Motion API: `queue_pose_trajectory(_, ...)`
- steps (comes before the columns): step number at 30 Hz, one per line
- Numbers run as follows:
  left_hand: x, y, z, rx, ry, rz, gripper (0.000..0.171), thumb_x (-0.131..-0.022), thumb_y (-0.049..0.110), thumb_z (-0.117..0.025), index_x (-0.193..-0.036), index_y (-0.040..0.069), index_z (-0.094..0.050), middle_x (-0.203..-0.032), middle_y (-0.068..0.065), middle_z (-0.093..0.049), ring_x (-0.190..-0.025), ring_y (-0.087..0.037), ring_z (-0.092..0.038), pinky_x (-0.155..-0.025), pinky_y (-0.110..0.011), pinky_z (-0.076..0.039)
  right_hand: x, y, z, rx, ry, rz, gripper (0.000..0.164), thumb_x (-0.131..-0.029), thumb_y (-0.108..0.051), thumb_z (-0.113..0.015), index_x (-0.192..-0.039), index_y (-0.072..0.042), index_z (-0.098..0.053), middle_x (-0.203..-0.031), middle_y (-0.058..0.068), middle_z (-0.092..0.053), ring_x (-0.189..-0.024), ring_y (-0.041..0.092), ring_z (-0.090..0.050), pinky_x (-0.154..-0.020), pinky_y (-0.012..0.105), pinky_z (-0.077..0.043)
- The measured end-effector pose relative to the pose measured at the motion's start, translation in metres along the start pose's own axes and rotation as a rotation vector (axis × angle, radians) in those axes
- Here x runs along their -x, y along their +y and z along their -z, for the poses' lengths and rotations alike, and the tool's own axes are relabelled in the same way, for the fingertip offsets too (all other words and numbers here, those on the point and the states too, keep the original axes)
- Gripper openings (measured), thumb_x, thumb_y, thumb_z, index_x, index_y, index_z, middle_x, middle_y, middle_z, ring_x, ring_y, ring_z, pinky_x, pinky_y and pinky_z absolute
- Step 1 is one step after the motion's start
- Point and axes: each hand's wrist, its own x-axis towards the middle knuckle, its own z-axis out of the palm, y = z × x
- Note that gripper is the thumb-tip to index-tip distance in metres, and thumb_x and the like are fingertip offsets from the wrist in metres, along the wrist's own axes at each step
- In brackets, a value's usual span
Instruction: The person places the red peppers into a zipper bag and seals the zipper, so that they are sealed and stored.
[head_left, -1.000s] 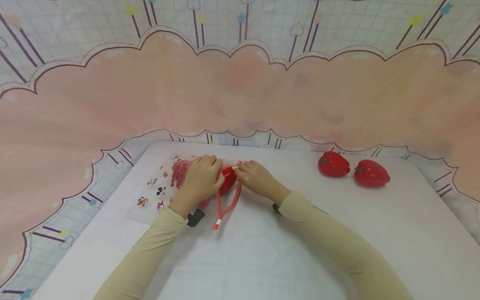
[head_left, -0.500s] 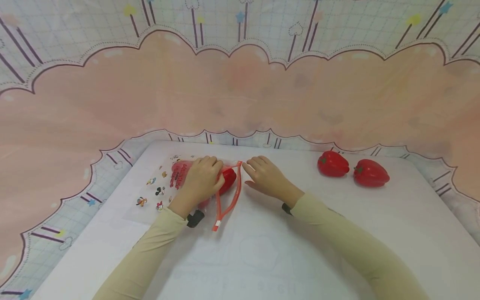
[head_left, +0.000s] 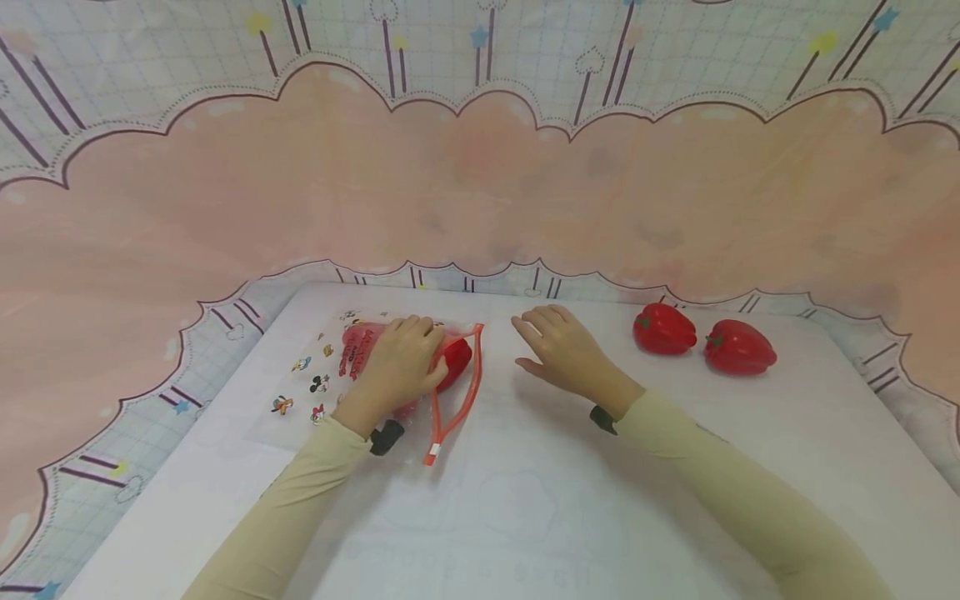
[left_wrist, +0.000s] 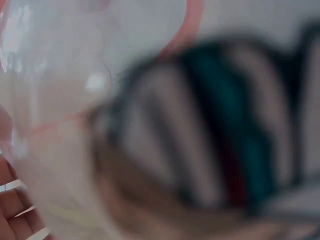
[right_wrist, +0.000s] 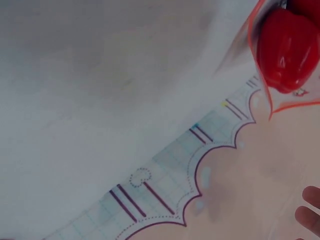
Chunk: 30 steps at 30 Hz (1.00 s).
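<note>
Clear plastic, printed with small cartoon figures, forms the bag (head_left: 318, 392) that I see through the head camera, lying at about eight o'clock on the white table (head_left: 540, 508). Its coral-edged mouth (head_left: 474, 383) gapes toward three o'clock, and a red pepper (head_left: 456, 364) sits just inside that opening. The person's left hand (head_left: 399, 357) grips the bag at its upper part, thumb beside the pepper. At the hand's three o'clock, apart from the bag, the right hand (head_left: 567, 352) hangs with fingers spread, holding nothing. From there I find two more red peppers toward three o'clock: a nearer pepper (head_left: 664, 328) and a farther pepper (head_left: 740, 347), just beside each other. Cloth with a scalloped print (head_left: 487, 183) fills the twelve o'clock side.

On the left wrist feed, a blurred striped shape (left_wrist: 200, 130) covers the centre and three o'clock; I cannot tell what it is. Clear film spreads at ten o'clock, and bent fingers (left_wrist: 22, 220) show at eight.

My right wrist feed puts the bag's open mouth at two o'clock, the pepper within it, more red at the corner. Two fingertips (right_wrist: 310, 218) enter at four o'clock, touching nothing I can see.
</note>
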Motion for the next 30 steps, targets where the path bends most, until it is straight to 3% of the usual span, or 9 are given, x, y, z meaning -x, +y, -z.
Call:
queue_pose_trajectory(10, -0.001, 0.000, 0.004, 0.012, -0.011, -0.017, 0.024, -0.077, 0.023, -0.066, -0.093, 0.006, -0.064, -0.092, -0.009, -0.065, -0.089, -0.024, -0.058, -0.086, -0.040, -0.050, 0.017, 0.015, 0.014, -0.004, -0.002, -0.049, 0.056, -0.074, -0.033, -0.077, -0.118, -0.004, -0.061, -0.107, 0.013, -0.068, -0.101, 0.028, -0.063, -0.094, 0.043, -0.049)
queue_pose_trajectory(24, -0.001, 0.001, 0.001, 0.035, -0.005, -0.019, 0.028, -0.078, 0.022, -0.066, -0.099, 0.005, -0.065, -0.095, -0.011, -0.066, -0.091, -0.025, -0.059, -0.088, -0.041, -0.050, 0.042, 0.044, 0.031, -0.053, -0.014, -0.154, 0.066, -0.068, -0.031, -0.081, -0.122, -0.002, -0.058, -0.117, 0.018, -0.064, -0.110, 0.033, -0.059, -0.096, 0.049, -0.047)
queue_pose_trajectory(30, -0.001, 0.001, -0.001, 0.031, 0.007, -0.023, 0.028, -0.078, 0.022, -0.065, -0.099, 0.005, -0.065, -0.094, -0.011, -0.066, -0.089, -0.025, -0.058, -0.087, -0.040, -0.050, 0.053, 0.059, 0.039, -0.020, 0.014, -0.161, 0.066, -0.066, -0.028, -0.084, -0.119, 0.001, -0.058, -0.114, 0.020, -0.064, -0.107, 0.035, -0.060, -0.093, 0.050, -0.049)
